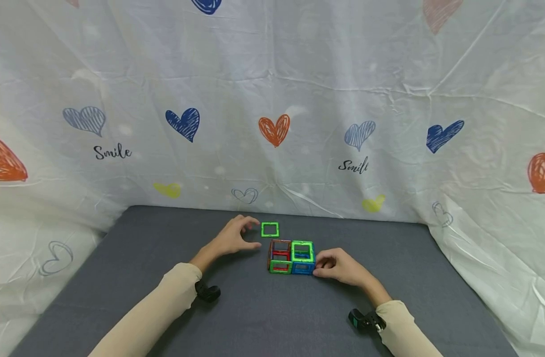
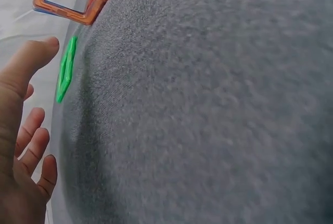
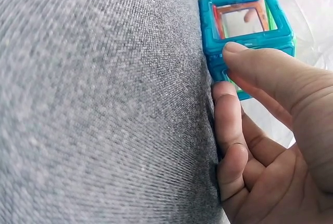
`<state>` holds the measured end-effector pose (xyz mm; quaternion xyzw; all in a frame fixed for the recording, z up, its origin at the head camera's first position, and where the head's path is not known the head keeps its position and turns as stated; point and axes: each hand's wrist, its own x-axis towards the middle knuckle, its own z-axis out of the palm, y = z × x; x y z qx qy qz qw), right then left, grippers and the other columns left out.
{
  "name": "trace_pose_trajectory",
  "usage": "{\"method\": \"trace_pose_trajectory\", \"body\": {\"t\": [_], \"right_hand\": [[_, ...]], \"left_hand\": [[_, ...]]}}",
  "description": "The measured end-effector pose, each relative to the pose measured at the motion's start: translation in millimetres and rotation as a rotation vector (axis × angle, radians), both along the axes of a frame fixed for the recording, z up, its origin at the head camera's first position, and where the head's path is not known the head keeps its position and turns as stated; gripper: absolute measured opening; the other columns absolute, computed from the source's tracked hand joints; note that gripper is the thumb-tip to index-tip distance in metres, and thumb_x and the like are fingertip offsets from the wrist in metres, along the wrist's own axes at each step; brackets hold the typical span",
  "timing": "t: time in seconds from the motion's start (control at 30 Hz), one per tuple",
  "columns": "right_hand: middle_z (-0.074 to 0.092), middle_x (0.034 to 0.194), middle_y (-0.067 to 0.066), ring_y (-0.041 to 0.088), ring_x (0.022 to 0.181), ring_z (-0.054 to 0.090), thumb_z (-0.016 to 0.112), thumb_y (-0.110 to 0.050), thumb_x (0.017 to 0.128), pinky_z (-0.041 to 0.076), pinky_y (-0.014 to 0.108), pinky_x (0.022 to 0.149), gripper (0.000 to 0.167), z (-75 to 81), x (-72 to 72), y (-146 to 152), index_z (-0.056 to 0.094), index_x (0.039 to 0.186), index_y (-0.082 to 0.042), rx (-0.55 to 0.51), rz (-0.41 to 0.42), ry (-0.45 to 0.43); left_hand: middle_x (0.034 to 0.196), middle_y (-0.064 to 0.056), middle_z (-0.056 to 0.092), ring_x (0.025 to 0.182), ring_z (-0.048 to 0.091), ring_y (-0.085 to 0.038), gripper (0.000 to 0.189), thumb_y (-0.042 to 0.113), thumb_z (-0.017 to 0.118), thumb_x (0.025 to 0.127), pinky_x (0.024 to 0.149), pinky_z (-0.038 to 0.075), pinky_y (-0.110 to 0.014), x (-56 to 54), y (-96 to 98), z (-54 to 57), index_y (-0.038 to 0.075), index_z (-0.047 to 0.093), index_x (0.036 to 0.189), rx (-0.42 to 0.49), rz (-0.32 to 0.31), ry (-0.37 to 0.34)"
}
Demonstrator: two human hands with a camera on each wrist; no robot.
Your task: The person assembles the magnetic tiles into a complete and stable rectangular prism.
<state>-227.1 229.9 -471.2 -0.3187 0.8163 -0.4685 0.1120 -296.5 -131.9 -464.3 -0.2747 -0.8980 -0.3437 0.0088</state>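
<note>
Two joined cubes of see-through magnetic tiles stand on the dark table. The left cube shows red, orange and green frames; the right one is blue with a green top. My right hand holds the right end, its thumb on the blue tile's edge and curled fingers low against the side. A loose green square tile lies behind the cubes, towards the back edge. Beside that tile my left hand holds nothing, thumb and fingers spread apart. In the left wrist view the green tile appears edge-on past the thumb.
A dark grey cloth covers the table. Behind and around it hangs a white curtain printed with hearts and "Smile". Each wrist wears a black camera band, such as the left band close above the table.
</note>
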Motion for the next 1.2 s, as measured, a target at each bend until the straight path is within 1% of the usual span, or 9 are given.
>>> {"method": "trace_pose_trajectory", "body": {"t": [0.13, 0.3, 0.53, 0.73, 0.83, 1.03, 1.2], "right_hand": [[0.07, 0.085, 0.007, 0.012, 0.069, 0.061, 0.077, -0.007, 0.092, 0.05, 0.025, 0.062, 0.011, -0.5, 0.9, 0, 0.074, 0.101, -0.002, -0.004, 0.0, -0.004], [0.07, 0.086, 0.007, 0.011, 0.069, 0.061, 0.077, -0.007, 0.092, 0.05, 0.025, 0.062, 0.011, -1.1, 1.2, 0, 0.074, 0.101, -0.002, 0.004, -0.007, -0.019], [0.069, 0.086, 0.007, 0.012, 0.07, 0.061, 0.077, -0.008, 0.092, 0.05, 0.025, 0.063, 0.011, -1.6, 1.1, 0, 0.074, 0.101, -0.002, 0.008, -0.012, -0.019], [0.069, 0.086, 0.006, 0.012, 0.07, 0.06, 0.077, -0.008, 0.092, 0.049, 0.024, 0.062, 0.009, -2.6, 0.3, 0, 0.074, 0.1, -0.003, 0.012, -0.011, -0.021], [0.069, 0.086, 0.006, 0.011, 0.07, 0.06, 0.077, -0.007, 0.092, 0.049, 0.024, 0.062, 0.009, -2.3, 0.6, 0, 0.074, 0.1, -0.003, 0.009, -0.008, -0.027], [0.069, 0.086, 0.007, 0.012, 0.069, 0.06, 0.077, -0.007, 0.092, 0.049, 0.024, 0.062, 0.009, -1.4, -0.1, 0, 0.074, 0.1, -0.003, 0.007, -0.009, -0.028], [0.069, 0.086, 0.006, 0.012, 0.07, 0.06, 0.077, -0.007, 0.092, 0.049, 0.024, 0.062, 0.01, -0.7, -0.4, 0, 0.074, 0.1, -0.003, 0.012, -0.015, -0.029]], "left_hand": [[0.111, -0.008, 0.055, 0.094, 0.051, -0.025, 0.063, 0.037, 0.088, 0.081, 0.081, 0.046, -0.046, -4.3, 6.3, -0.7, 0.014, 0.063, 0.133, -0.032, 0.016, -0.013], [0.112, -0.007, 0.054, 0.093, 0.049, -0.023, 0.066, 0.042, 0.09, 0.078, 0.081, 0.045, -0.045, -11.8, 12.9, -3.2, 0.019, 0.064, 0.134, -0.08, 0.028, -0.011], [0.11, -0.004, 0.054, 0.092, 0.048, -0.022, 0.065, 0.046, 0.09, 0.077, 0.081, 0.043, -0.044, -21.0, 17.0, -8.5, 0.024, 0.066, 0.133, -0.14, 0.036, 0.019], [0.108, 0.0, 0.054, 0.094, 0.05, -0.021, 0.059, 0.048, 0.089, 0.077, 0.081, 0.043, -0.043, -25.5, 19.1, -11.1, 0.028, 0.068, 0.129, -0.192, 0.062, 0.045], [0.108, 0.001, 0.055, 0.096, 0.051, -0.021, 0.055, 0.047, 0.088, 0.078, 0.082, 0.044, -0.043, -27.3, 20.8, -10.7, 0.028, 0.07, 0.127, -0.208, 0.067, 0.048], [0.104, 0.002, 0.057, 0.094, 0.053, -0.02, 0.042, 0.043, 0.087, 0.081, 0.082, 0.045, -0.043, -30.0, 24.7, -8.1, 0.025, 0.075, 0.117, -0.208, 0.059, 0.039], [0.099, 0.004, 0.057, 0.089, 0.054, -0.017, 0.03, 0.04, 0.087, 0.082, 0.08, 0.046, -0.042, -32.1, 25.6, -8.7, 0.026, 0.078, 0.108, -0.194, 0.048, 0.031]]}}
